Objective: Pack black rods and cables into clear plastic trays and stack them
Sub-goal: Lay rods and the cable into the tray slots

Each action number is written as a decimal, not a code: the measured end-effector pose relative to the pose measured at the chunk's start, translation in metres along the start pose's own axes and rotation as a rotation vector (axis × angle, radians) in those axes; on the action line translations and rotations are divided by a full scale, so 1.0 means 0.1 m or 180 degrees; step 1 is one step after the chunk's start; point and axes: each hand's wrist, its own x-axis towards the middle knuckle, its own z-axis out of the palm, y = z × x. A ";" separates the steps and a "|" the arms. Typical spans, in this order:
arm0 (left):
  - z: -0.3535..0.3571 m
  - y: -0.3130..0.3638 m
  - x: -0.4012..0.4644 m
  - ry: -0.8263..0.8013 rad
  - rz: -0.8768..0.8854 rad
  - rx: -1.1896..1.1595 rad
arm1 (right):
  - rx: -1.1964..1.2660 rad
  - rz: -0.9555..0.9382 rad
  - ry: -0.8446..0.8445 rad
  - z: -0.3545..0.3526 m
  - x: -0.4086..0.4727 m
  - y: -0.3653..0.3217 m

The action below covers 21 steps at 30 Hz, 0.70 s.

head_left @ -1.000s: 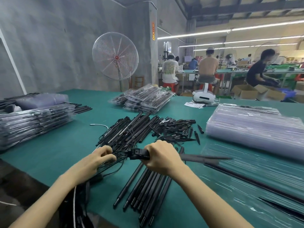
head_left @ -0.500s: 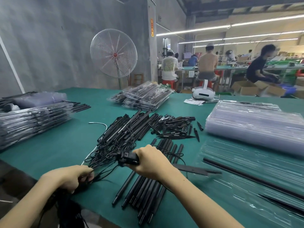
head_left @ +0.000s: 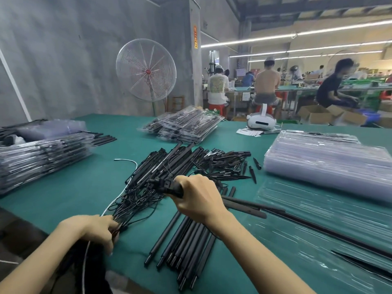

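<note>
On the green bench [head_left: 63, 187], filled trays [head_left: 38, 153] sit stacked far left; we clamp right hand [head_left: 197, 200] fingers on one rod [head_left: 244, 205], left hand [head_left: 95, 230] pinching tangled cables [head_left: 135, 203], many loose rods [head_left: 182, 240] unpacked.

A green felt-covered tabletop [head_left: 80, 187] is carrying a tangled heap of black rods and thin black cables [head_left: 182, 164] at its middle, a row of loose black rods [head_left: 186, 247] lying nearer, stacks of filled clear plastic trays [head_left: 40, 158] sitting left and at the far middle [head_left: 182, 126], empty clear trays [head_left: 326, 164] piling right, and a white headset [head_left: 262, 123] resting far back.
</note>
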 end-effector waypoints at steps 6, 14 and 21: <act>0.12 -0.09 0.00 0.0648 0.0041 0.0837 | 0.0167 0.0091 -0.0167 0.00 0.00 0.04; 0.13 -0.08 0.03 0.1425 0.0091 0.1143 | -0.0261 0.0078 -0.0763 0.14 -0.08 0.08; 0.00 -0.25 -0.01 0.0888 -0.0124 0.0778 | -0.0477 0.0085 -0.0632 0.13 -0.08 0.12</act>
